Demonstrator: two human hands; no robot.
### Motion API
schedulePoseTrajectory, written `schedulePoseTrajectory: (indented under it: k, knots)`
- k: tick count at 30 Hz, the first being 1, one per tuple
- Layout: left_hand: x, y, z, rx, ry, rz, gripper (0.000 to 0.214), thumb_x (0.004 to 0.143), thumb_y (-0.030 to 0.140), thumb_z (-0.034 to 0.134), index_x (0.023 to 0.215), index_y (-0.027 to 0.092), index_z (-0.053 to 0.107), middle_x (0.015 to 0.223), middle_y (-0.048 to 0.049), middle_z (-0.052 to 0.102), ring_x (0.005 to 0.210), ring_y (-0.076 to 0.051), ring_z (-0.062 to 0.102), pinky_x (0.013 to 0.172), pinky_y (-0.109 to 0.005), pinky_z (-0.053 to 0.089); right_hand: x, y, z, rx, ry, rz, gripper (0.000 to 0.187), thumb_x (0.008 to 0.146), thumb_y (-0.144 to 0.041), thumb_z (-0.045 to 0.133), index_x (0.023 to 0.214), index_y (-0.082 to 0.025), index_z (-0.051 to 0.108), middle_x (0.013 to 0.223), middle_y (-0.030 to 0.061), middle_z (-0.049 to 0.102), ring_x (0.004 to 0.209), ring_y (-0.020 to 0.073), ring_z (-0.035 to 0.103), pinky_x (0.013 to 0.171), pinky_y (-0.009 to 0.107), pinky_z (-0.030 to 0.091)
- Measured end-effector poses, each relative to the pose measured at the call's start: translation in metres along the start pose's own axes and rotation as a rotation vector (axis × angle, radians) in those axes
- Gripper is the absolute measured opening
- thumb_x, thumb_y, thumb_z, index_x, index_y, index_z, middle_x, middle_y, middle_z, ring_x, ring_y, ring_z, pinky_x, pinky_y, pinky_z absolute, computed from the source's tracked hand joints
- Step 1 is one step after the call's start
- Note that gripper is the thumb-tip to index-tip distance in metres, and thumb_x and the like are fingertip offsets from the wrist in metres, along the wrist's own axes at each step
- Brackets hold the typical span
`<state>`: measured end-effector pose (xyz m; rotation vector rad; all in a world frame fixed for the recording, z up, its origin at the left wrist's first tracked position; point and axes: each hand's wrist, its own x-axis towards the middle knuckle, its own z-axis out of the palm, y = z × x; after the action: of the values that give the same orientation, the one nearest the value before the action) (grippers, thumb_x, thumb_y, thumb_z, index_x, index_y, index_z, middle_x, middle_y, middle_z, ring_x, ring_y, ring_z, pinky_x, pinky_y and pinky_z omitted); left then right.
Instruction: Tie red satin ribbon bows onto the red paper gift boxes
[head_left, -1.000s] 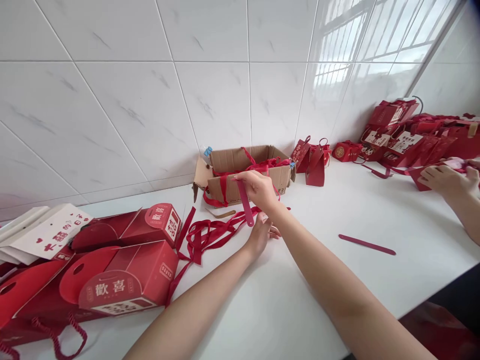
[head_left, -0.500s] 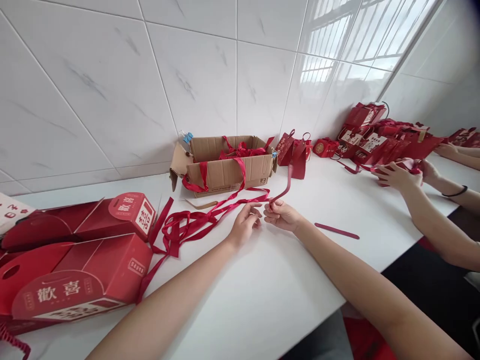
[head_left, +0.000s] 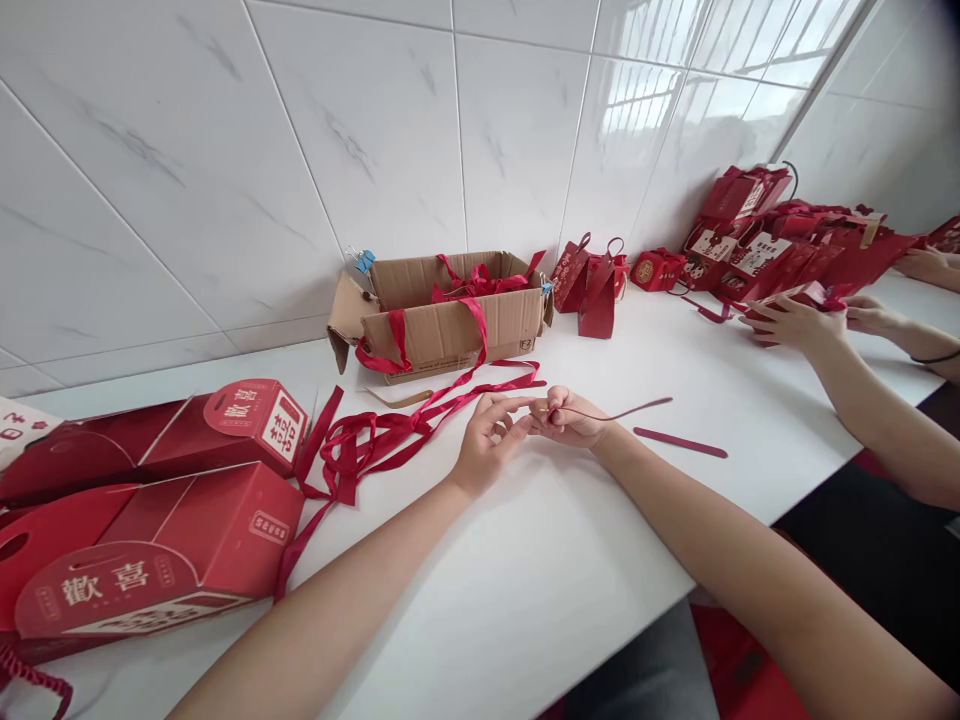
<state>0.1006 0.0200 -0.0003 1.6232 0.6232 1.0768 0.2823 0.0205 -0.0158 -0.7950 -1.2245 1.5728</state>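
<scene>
My right hand [head_left: 576, 418] is closed in a pinch on a thin dark red strap [head_left: 637, 408]. The strap's free end sticks out to the right above my wrist. My left hand [head_left: 491, 442] meets it from the left, thumb and index fingertips against the right hand's fingers; whatever lies between those tips is hidden. Just beyond my left hand lies a tangle of red ribbon [head_left: 405, 425]. A second dark red strap [head_left: 680, 442] lies flat on the white table [head_left: 480, 590], right of my right hand.
A cardboard box [head_left: 442, 335] with red ribbon stands against the tiled wall. Large red gift boxes [head_left: 172, 540] fill the left. Small red bags [head_left: 598, 300] stand behind; a pile of red boxes [head_left: 772, 250] lies far right, near a co-worker's hands [head_left: 806, 322].
The strap in my right hand has swung from upright to nearly level, pointing right. My left fingers have closed in on the right hand's fingertips. The view has shifted slightly.
</scene>
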Motion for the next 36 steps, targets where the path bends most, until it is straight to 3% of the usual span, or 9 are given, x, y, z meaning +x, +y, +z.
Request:
schedulePoseTrajectory:
  k: [8,14,20,26,31,36]
  knots:
    - [-0.003,0.0,-0.002,0.174,-0.023,0.186,0.019,0.081,0.031,0.064,0.097,0.028,0.074,0.088,-0.005,0.049,0.078,-0.016,0.05,0.071,-0.028,0.045,-0.005,-0.001,-0.001,0.015,-0.107,0.098,0.038,0.049,-0.043,0.083,0.06,-0.023,0.053,0.036,-0.0135,0.034,0.038,0.0052,0.03,0.058,0.028,0.034]
    - [-0.005,-0.002,-0.004,0.267,-0.006,0.202,0.02,0.086,0.03,0.057,0.097,0.025,0.073,0.093,-0.0072,0.052,0.09,-0.02,0.054,0.085,-0.033,0.045,-0.005,0.0,0.001,0.051,-0.137,0.12,0.029,0.064,-0.039,0.078,0.062,-0.021,0.054,0.04,-0.0082,0.046,0.041,0.0078,0.036,0.055,0.027,0.029]
    - [-0.002,-0.006,-0.005,0.299,-0.041,0.251,0.02,0.088,0.026,0.053,0.094,0.023,0.072,0.092,-0.0078,0.056,0.09,-0.021,0.057,0.085,-0.034,0.046,-0.003,-0.002,0.002,0.05,-0.134,0.138,0.022,0.067,-0.031,0.078,0.061,-0.018,0.061,0.04,-0.0057,0.048,0.041,0.0077,0.038,0.053,0.027,0.031]
    - [0.001,-0.011,-0.007,0.777,0.05,0.551,0.017,0.091,0.019,0.045,0.088,0.018,0.063,0.086,-0.0055,0.058,0.078,-0.016,0.058,0.07,-0.031,0.047,0.0,-0.001,0.004,0.094,-0.082,0.152,0.022,0.059,-0.028,0.082,0.064,-0.018,0.064,0.056,-0.0042,0.062,0.037,0.0034,0.038,0.049,0.024,0.033]
    - [0.002,-0.011,-0.01,0.968,0.095,0.633,0.021,0.083,0.007,0.044,0.089,0.021,0.058,0.091,-0.0048,0.062,0.079,-0.02,0.058,0.078,-0.041,0.039,0.001,-0.003,0.006,0.163,-0.059,0.197,0.02,0.059,-0.022,0.082,0.067,-0.017,0.065,0.06,-0.0026,0.065,0.039,0.0036,0.041,0.05,0.023,0.036]
    - [0.007,-0.007,-0.014,1.061,0.129,0.7,0.022,0.08,0.005,0.043,0.09,0.021,0.053,0.09,-0.0041,0.065,0.078,-0.023,0.059,0.078,-0.044,0.034,0.002,0.0,0.023,0.288,0.02,0.218,0.024,0.061,-0.029,0.082,0.066,-0.016,0.063,0.059,-0.0054,0.058,0.042,0.0014,0.037,0.049,0.021,0.036]
